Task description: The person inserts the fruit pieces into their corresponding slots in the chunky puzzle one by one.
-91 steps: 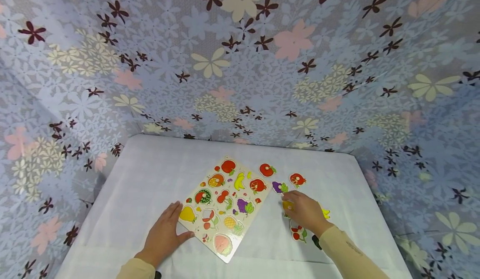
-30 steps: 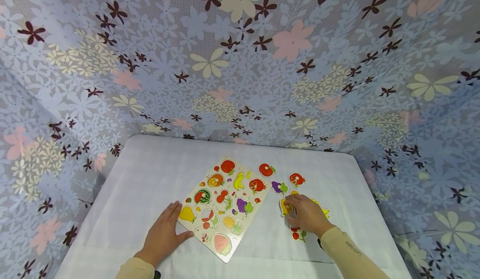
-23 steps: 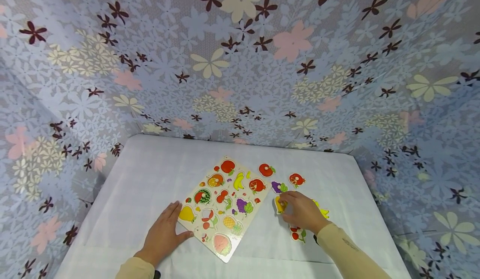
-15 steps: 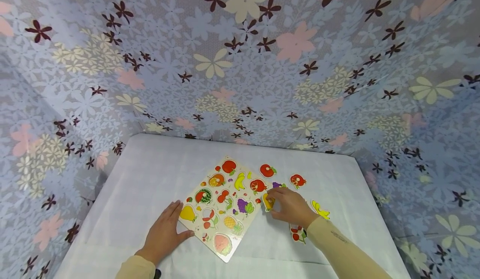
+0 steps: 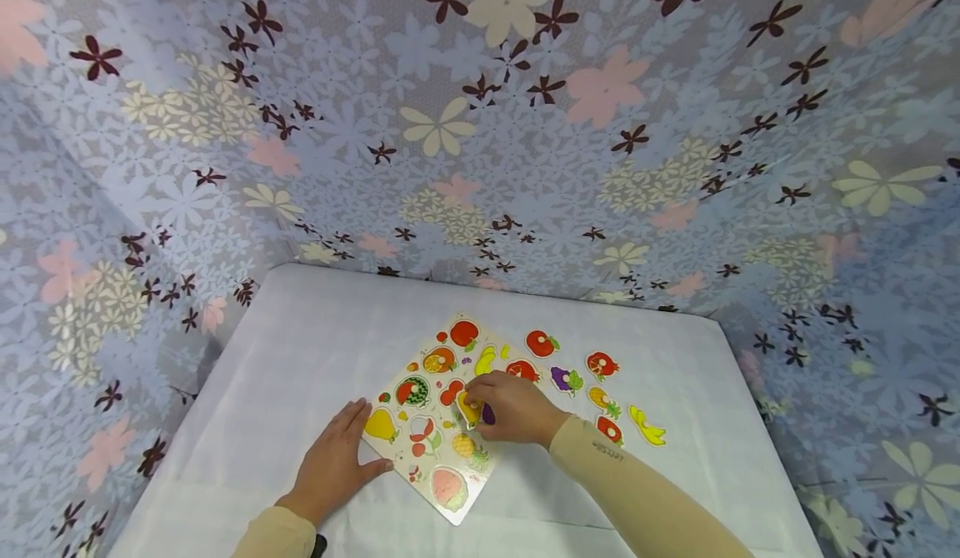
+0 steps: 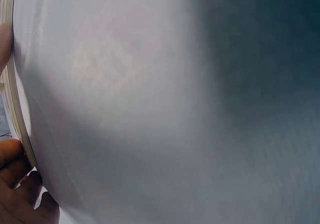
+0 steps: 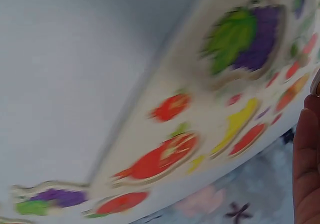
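Observation:
My right hand (image 5: 517, 408) pinches a yellow fruit puzzle piece (image 5: 468, 409) by its top, over the middle of the fruit puzzle board (image 5: 470, 504). In the right wrist view, fingers (image 7: 306, 159) show at the right edge, and the held piece is mostly cut off. My left hand (image 5: 330, 462) rests at the board's near-left edge, fingers extended and thumb apart, touching the rim. Beside those fingertips is the yellow pear shape (image 5: 381, 424). An orange piece (image 5: 439, 360) and a watermelon piece (image 5: 412, 391), both with knobs, sit in the board.
Loose knobbed pieces lie right of the board: a round red fruit (image 5: 541, 344), a pomegranate (image 5: 602, 366), grapes (image 5: 566, 379), a pineapple (image 5: 603, 400), a partly covered red piece (image 5: 609, 429) and bananas (image 5: 647, 426). The white-covered table (image 5: 315, 333) meets floral cloth walls (image 5: 480, 166).
My right hand has picked up the yellow piece from among the loose pieces and carried it left over the board. The left hand stays at the board's edge.

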Demonstrator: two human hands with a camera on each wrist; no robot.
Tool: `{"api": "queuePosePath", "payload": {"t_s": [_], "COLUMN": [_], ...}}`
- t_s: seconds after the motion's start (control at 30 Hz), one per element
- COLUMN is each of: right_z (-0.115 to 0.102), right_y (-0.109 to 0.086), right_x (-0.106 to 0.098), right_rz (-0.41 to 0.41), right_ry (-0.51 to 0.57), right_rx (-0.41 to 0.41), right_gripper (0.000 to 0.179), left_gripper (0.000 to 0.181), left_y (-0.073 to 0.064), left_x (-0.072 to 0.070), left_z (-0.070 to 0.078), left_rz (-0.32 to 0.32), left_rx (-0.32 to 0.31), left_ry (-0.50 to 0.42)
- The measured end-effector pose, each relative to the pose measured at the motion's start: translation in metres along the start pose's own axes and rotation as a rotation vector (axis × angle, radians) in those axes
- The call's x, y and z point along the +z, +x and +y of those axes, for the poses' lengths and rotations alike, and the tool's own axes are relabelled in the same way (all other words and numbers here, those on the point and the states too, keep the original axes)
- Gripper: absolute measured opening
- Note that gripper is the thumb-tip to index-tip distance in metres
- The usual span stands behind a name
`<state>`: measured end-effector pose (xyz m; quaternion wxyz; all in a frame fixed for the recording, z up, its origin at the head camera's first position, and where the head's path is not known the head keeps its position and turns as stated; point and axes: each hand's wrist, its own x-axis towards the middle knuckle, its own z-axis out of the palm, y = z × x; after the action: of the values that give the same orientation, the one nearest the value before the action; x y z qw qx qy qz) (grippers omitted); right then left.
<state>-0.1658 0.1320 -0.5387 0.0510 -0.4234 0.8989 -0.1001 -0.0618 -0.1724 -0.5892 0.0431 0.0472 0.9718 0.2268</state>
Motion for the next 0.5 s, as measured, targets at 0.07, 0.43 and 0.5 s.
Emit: {"api": "queuePosePath", "payload": {"t_s": [0.07,0.43,0.5], "right_z": [-0.008,-0.044,-0.049], "right_y": [0.010,0.062,0.068], "right_x": [0.000,0.010,0.013], "right_rz": [-0.014,-0.087,-0.098], "right_ry": [-0.006,-0.038,-0.048], "right_rx": [-0.023,-0.177,-0.194], "right_gripper": [0.037,0.035,0.034], "left_gripper": [0.101,0.101,0.101], "left_y": [0.000,0.002,0.002], "left_x": [-0.001,0.000,0.000], "left_z": [0.000,-0.005,-0.006], "left_rz": [-0.003,-0.006,-0.007], "left_rx": [-0.001,0.013,0.018], "left_ry": [-0.006,-0.020,-0.019]}}
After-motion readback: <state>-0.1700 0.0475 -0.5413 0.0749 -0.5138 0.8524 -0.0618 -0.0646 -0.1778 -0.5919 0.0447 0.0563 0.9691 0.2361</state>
